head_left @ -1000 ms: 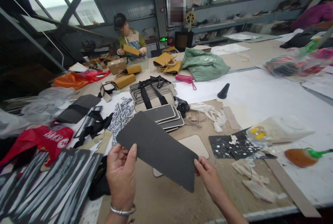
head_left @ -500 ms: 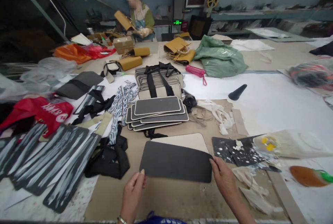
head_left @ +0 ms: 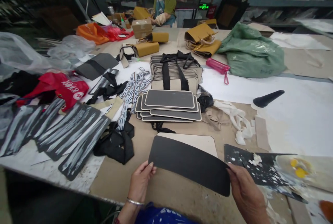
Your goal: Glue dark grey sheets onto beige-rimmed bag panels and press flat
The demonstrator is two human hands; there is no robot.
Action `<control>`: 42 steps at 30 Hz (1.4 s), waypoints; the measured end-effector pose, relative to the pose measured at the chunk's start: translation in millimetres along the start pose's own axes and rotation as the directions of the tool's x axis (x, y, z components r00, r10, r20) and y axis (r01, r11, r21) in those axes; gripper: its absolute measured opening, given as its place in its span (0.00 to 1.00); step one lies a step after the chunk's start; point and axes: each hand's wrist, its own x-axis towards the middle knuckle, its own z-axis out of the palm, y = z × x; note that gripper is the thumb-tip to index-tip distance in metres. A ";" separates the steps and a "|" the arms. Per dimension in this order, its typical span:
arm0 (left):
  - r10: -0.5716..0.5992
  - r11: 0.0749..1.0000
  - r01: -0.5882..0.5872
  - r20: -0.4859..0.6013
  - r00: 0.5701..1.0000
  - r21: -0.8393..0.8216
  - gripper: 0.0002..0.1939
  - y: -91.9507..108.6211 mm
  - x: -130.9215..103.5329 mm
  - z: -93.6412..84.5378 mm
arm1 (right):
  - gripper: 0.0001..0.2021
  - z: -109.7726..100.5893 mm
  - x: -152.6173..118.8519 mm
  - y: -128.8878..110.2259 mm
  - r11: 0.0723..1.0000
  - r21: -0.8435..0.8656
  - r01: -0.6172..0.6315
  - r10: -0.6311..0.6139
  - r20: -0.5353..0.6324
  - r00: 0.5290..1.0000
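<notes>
A dark grey rectangular panel (head_left: 188, 163) is held by its two ends, bowed slightly. My left hand (head_left: 142, 180) pinches its lower left corner, and my right hand (head_left: 246, 189) grips its right end. Under and behind it, a cream panel (head_left: 197, 141) lies on the brown board (head_left: 117, 189), partly covered. Beyond that sits a loose pile of grey panels with cream edges (head_left: 169, 99). Behind the pile, a stack of cream panels (head_left: 174, 82) has black straps lying over it.
Glue-streaked grey strips (head_left: 70, 127), a red bag (head_left: 65, 87) and black fabric (head_left: 117, 146) lie left. A spattered dark sheet (head_left: 241, 154) and black tool (head_left: 267, 98) are right. Across the table are mustard bags (head_left: 200, 33), a green sack (head_left: 255, 54) and a person (head_left: 165, 2).
The view has shifted, so the scene sits further left and down less. The dark panel's right end has come lower and nearer with my right hand. The person across has lowered a mustard piece.
</notes>
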 end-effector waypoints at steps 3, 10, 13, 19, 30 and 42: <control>0.009 0.999 -0.009 0.002 1.000 -0.051 0.23 6.9 3.1 3.1 | 0.10 -6.7 4.5 -7.8 0.998 0.043 0.048 -0.049 0.022 0.999; 0.104 0.989 -0.107 0.040 0.994 0.101 0.19 18.0 19.5 5.5 | 0.10 -12.3 16.6 -12.2 0.992 0.104 0.074 -0.079 0.047 0.996; 0.126 0.948 -0.150 0.103 0.987 0.282 0.16 19.2 21.8 4.8 | 0.10 -5.6 13.0 4.3 0.989 0.066 -0.134 0.131 0.054 0.990; 0.192 0.796 -0.269 0.195 0.962 0.543 0.15 11.9 24.0 11.7 | 0.19 32.1 7.5 49.1 0.825 0.042 -0.564 0.555 0.136 0.821; 0.216 0.667 -0.243 0.130 0.968 0.704 0.23 1.7 48.3 11.9 | 0.16 77.6 25.2 59.8 0.805 0.097 -0.586 0.565 0.177 0.806; 0.241 0.641 -0.241 0.107 0.964 0.729 0.28 -6.1 56.5 9.0 | 0.13 98.8 21.8 66.2 0.822 -0.120 -0.556 0.569 0.217 0.793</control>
